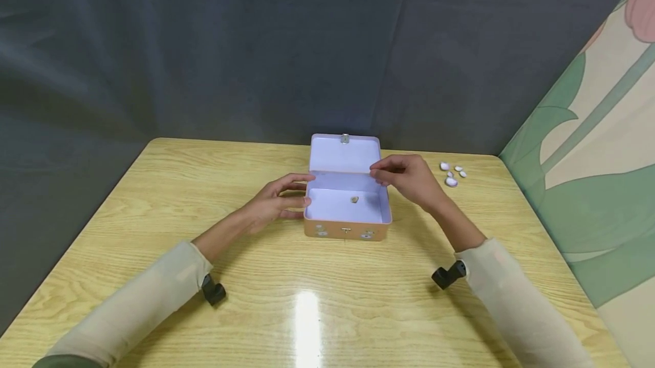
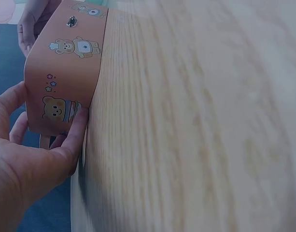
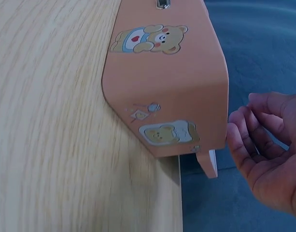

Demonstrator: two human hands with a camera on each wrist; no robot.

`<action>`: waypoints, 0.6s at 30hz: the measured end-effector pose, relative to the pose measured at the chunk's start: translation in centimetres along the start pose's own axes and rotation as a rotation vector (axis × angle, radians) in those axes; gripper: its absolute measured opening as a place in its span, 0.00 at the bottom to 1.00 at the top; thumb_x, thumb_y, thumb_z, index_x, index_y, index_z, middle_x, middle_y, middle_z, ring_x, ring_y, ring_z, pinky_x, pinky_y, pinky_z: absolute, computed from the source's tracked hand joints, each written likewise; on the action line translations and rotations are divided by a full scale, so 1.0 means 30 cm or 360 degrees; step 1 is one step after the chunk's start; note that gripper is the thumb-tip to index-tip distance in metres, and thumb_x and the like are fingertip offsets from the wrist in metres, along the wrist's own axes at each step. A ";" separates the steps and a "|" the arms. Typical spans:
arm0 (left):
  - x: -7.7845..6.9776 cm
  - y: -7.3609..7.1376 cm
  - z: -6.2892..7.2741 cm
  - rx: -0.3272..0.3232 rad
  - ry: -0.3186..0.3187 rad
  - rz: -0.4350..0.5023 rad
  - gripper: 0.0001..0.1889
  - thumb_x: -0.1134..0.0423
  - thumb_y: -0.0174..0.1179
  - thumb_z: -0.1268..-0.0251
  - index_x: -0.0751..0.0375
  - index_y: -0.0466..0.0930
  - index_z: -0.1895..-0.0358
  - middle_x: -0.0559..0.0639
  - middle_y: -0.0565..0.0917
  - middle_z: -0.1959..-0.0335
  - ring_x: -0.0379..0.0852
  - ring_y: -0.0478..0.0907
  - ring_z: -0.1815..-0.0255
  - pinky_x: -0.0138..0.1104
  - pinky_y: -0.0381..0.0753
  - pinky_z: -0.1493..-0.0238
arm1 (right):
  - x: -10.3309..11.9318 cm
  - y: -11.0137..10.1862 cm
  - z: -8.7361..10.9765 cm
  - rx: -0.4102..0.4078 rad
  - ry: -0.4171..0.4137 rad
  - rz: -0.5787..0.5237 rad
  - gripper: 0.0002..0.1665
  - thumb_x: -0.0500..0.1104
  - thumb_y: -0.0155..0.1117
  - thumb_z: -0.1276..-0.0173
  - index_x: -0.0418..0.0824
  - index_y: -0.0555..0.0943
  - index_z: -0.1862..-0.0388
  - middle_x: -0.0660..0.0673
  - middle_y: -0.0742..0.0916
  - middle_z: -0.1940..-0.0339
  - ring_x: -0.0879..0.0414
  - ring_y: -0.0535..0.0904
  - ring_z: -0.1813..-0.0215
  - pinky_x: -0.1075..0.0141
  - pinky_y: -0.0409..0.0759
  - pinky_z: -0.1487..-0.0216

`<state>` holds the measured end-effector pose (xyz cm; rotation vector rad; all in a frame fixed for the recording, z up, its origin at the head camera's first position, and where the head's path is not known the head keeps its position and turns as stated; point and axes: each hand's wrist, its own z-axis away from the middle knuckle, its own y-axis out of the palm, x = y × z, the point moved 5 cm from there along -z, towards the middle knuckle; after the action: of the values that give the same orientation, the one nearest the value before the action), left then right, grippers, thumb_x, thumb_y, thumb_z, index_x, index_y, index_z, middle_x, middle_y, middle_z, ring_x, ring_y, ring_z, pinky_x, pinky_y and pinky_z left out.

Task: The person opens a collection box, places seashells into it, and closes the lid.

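A small orange tin box (image 1: pixel 345 232) with bear pictures stands on the table, its lid (image 1: pixel 343 152) raised and its inside pale lilac. One small brownish shell (image 1: pixel 354 199) shows inside. My left hand (image 1: pixel 281 197) rests against the box's left end, fingers spread and fingertips at the rim; the left wrist view shows one finger on the printed side (image 2: pixel 58 113). Over the right wall hovers my right hand (image 1: pixel 404 177), fingers curled and the thumb close to the index fingertip. I cannot tell whether something small is between those tips.
Several whitish shells (image 1: pixel 451 182) lie on the table to the right of the box, beyond my right hand. The wooden table (image 1: pixel 245 311) ends at a dark curtain (image 1: pixel 256 55) behind. A leaf-patterned cloth (image 1: pixel 604 197) borders the right side.
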<state>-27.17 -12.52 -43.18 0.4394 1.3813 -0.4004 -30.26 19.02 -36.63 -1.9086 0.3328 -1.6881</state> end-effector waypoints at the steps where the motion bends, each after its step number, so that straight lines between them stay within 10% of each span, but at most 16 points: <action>1: 0.000 0.001 0.001 0.0004 0.0003 0.0000 0.35 0.70 0.63 0.15 0.54 0.65 0.11 0.63 0.62 0.12 0.62 0.70 0.18 0.47 0.93 0.30 | -0.004 -0.005 0.004 -0.0009 -0.0006 -0.0012 0.13 0.44 0.74 0.19 0.38 0.94 0.44 0.37 0.96 0.52 0.52 0.91 0.55 0.59 0.94 0.48; 18: -0.003 0.002 -0.005 -0.0037 -0.0046 0.0005 0.36 0.70 0.66 0.18 0.53 0.67 0.12 0.63 0.63 0.13 0.57 0.74 0.22 0.48 0.93 0.29 | -0.102 -0.126 0.079 -0.0108 -0.0014 -0.0069 0.19 0.43 0.74 0.18 0.32 0.91 0.38 0.58 0.94 0.53 0.63 0.91 0.54 0.69 0.94 0.46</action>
<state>-27.29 -12.39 -43.10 0.4152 1.3560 -0.3867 -29.18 24.28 -37.15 -1.9853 0.3521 -1.7156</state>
